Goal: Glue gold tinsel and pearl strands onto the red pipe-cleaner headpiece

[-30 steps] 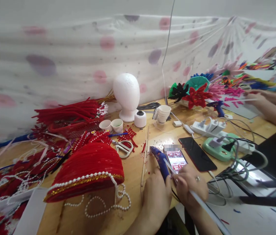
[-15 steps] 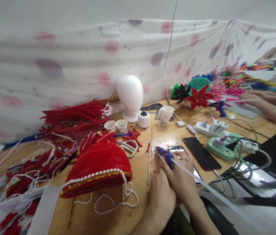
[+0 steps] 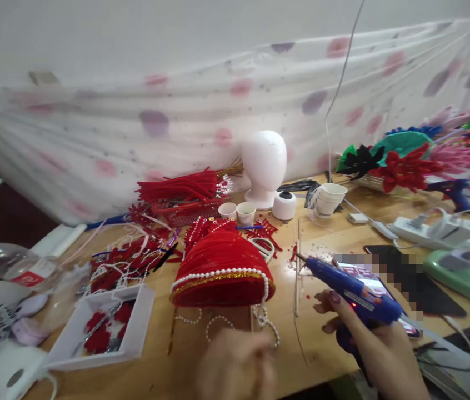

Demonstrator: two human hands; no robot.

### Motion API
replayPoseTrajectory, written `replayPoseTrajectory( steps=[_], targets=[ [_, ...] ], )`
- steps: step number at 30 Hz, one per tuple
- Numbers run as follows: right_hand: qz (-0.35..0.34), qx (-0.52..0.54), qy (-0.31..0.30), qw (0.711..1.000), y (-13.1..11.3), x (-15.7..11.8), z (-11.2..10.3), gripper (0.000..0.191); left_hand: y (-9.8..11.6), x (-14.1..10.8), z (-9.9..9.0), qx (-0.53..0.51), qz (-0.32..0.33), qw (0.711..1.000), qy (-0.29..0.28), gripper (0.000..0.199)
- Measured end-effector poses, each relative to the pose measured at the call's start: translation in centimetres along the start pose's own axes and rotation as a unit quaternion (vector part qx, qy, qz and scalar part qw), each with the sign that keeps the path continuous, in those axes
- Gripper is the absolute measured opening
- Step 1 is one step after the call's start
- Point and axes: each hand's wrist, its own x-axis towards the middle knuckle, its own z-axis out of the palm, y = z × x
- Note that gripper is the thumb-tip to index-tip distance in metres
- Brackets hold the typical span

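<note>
My right hand is wrapped round a blue hot glue gun, its nozzle pointing left over the table and a long glue stick trailing from its rear. Motion smears my left hand, low in front of a red hat-like piece; its fingers cannot be made out. White beads and a gold band edge the red piece, and a loose bead string hangs from its right end onto the table. Beyond the glue gun lies a lit phone. Scissors rest partly hidden behind the red piece.
A white foam head stands at the back, near paper cups and red pipe cleaners. An open white box with red pieces is at left, beside a plastic bottle. Power strips and cables lie right.
The view has swung left. My hands, close together earlier, are now apart: the left has moved toward the red piece, while the right holds the glue gun raised nearer the camera.
</note>
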Motion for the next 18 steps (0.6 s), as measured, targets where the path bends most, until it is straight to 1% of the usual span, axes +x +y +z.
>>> replayPoseTrajectory(
  steps=[1,2,3,4,5,7,9,10,12,14,16,18],
  targets=[
    [0.013,0.049,-0.005,0.999,-0.1,0.0,0.5,0.047,-1.3,0.6,-1.7,0.032,-0.024,0.997,0.06,0.036],
    [0.022,0.103,-0.015,0.994,-0.3,0.1,1.1,0.047,-2.6,1.1,-3.2,0.079,-0.053,0.985,0.141,0.033],
    [0.028,0.155,-0.025,0.987,-0.6,0.3,1.9,0.047,-3.7,1.6,-4.4,0.099,-0.068,0.976,0.181,0.029],
    [0.027,0.201,-0.038,0.978,-1.0,0.5,2.8,0.047,-4.7,1.9,-5.4,0.104,-0.087,0.973,0.186,0.026],
    [0.02,0.237,-0.048,0.97,-1.4,0.7,3.6,0.047,-5.4,2.1,-6.0,0.094,-0.106,0.976,0.166,0.021],
    [0.011,0.268,-0.071,0.961,-2.3,0.8,5.2,0.046,-5.8,2.1,-6.4,0.056,-0.12,0.989,0.06,0.01],
    [0.008,0.272,-0.094,0.958,-2.8,0.3,6.2,0.045,-5.2,2.0,-5.9,0.023,-0.113,0.993,-0.038,0.004],
    [0.01,0.27,-0.105,0.957,-3.0,-0.1,6.6,0.046,-4.6,2.0,-5.6,0.016,-0.104,0.992,-0.064,0.007],
    [0.015,0.254,-0.124,0.959,-3.1,-1.0,6.8,0.049,-3.5,2.2,-4.9,0.011,-0.079,0.994,-0.08,0.011],
    [0.021,0.231,-0.129,0.964,-3.1,-1.9,6.9,0.052,-2.5,2.6,-4.2,0.009,-0.079,0.994,-0.072,0.014],
    [0.03,0.227,-0.135,0.964,-3.1,-2.7,7.0,0.05,-1.8,3.0,-3.6,-0.001,-0.101,0.992,-0.069,0.016],
    [0.037,0.252,-0.151,0.955,-3.1,-3.2,7.4,0.046,-1.3,3.3,-2.8,-0.018,-0.14,0.987,-0.079,0.02]
  ],
)
